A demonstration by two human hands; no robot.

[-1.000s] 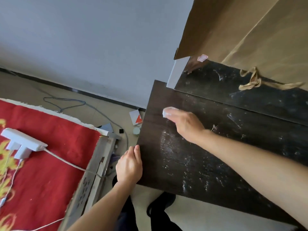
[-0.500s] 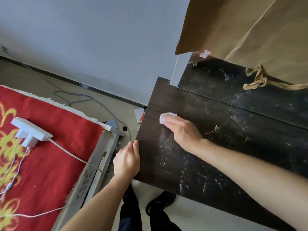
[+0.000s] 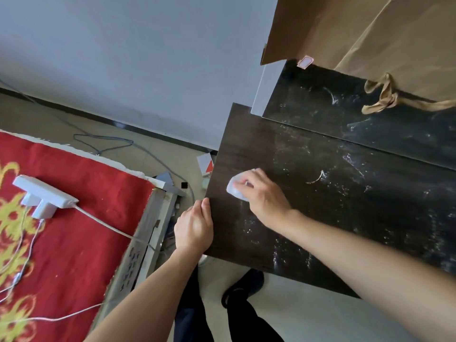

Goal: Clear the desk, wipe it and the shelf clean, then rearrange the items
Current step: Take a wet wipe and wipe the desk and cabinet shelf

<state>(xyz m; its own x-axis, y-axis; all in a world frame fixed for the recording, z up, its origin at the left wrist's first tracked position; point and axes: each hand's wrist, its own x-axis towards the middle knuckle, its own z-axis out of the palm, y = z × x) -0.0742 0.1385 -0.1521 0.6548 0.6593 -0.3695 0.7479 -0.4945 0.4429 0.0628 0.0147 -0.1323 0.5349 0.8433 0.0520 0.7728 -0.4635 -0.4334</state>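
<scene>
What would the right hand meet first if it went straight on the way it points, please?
Probably only bare desk, then its left edge; the right hand holds a wipe, and the left hand grips that edge seemingly off the line.

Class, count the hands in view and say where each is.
2. The left hand grips the left edge of the dark desk; the right hand presses a white wipe onto it. None look hidden.

Bright, even light is filling the room; shadows are falling soft. On the dark desk (image 3: 345, 193), dust streaks (image 3: 278, 257) are catching glare. Wide-angle lens is bending lines twd the edges.
</scene>
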